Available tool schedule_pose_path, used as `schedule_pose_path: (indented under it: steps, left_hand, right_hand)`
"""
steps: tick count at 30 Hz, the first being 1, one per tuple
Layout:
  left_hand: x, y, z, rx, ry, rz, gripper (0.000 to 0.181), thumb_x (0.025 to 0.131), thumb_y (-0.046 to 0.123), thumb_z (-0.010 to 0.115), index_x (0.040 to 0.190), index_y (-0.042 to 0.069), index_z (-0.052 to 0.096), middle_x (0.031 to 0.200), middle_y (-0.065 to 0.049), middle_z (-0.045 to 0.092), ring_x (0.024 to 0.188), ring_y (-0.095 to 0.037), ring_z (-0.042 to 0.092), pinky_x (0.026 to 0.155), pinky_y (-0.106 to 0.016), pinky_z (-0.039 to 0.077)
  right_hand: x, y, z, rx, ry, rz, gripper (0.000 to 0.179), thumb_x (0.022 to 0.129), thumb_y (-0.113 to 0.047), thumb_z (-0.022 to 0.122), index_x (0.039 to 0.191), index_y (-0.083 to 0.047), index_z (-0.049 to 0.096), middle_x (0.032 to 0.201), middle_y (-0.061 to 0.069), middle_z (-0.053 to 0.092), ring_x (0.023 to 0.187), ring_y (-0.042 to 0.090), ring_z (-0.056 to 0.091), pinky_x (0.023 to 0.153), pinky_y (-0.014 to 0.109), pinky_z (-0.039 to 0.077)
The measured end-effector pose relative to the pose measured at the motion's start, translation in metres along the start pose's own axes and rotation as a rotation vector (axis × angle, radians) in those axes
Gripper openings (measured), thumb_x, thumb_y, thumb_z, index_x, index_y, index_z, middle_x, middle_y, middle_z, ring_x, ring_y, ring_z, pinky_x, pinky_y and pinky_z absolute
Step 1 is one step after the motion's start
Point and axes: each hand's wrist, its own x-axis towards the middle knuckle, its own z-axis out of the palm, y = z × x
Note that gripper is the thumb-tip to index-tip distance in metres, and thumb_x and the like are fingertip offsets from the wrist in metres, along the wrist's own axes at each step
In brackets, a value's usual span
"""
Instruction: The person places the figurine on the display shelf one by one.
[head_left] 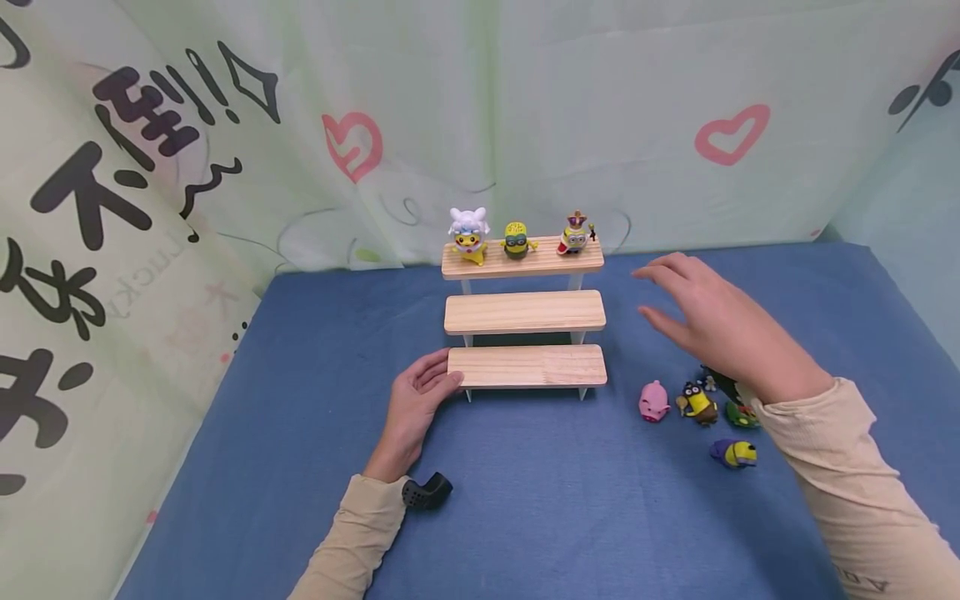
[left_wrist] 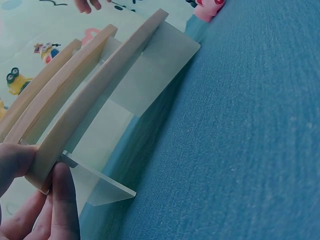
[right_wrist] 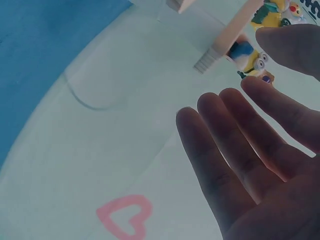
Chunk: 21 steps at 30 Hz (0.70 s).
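A three-step wooden display rack (head_left: 525, 367) with clear legs stands at the back of the blue cloth. My left hand (head_left: 417, 400) pinches the left end of its lowest board, thumb on top and fingers beneath, as the left wrist view shows. On the top board stand a yellow figure in a white hood (head_left: 468, 237), a green-and-yellow minion figure (head_left: 516, 240) and a crowned minion figure (head_left: 574, 234). My right hand (head_left: 712, 321) hovers right of the rack, fingers extended and apart, with nothing in it.
Right of the rack lie a pink pig figure (head_left: 654, 402), a minion figure in brown and yellow (head_left: 699, 404), a green figure (head_left: 742, 415) and a purple-and-yellow figure (head_left: 734, 453). My right forearm partly hides a dark figure there. A printed curtain (head_left: 600, 100) hangs behind.
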Motion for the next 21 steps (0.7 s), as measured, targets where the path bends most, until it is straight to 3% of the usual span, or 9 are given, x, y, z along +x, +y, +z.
schedule_pose_path:
  steps: [8, 21]
  left_hand:
    - [0.0, -0.001, 0.0, 0.001, -0.001, 0.003, 0.048, 0.089, 0.008, 0.074, 0.134, 0.004, 0.057, 0.128, -0.016, 0.063, 0.107, -0.019, 0.066, 0.087, -0.025, 0.059]
    - [0.0, -0.001, 0.0, -0.001, 0.004, -0.004, 0.048, 0.089, 0.006, 0.073, 0.134, 0.003, 0.057, 0.128, -0.017, 0.063, 0.106, -0.018, 0.067, 0.087, -0.026, 0.059]
  right_hand:
    - [-0.011, 0.001, 0.009, -0.015, -0.015, -0.013, 0.042, 0.086, -0.006, 0.076, 0.124, 0.003, 0.06, 0.121, 0.02, 0.058, 0.109, 0.035, 0.058, 0.085, 0.053, 0.056]
    - [-0.027, 0.001, 0.02, -0.005, -0.097, 0.033, 0.044, 0.087, -0.01, 0.076, 0.125, 0.003, 0.06, 0.121, 0.019, 0.059, 0.109, 0.034, 0.059, 0.086, 0.053, 0.056]
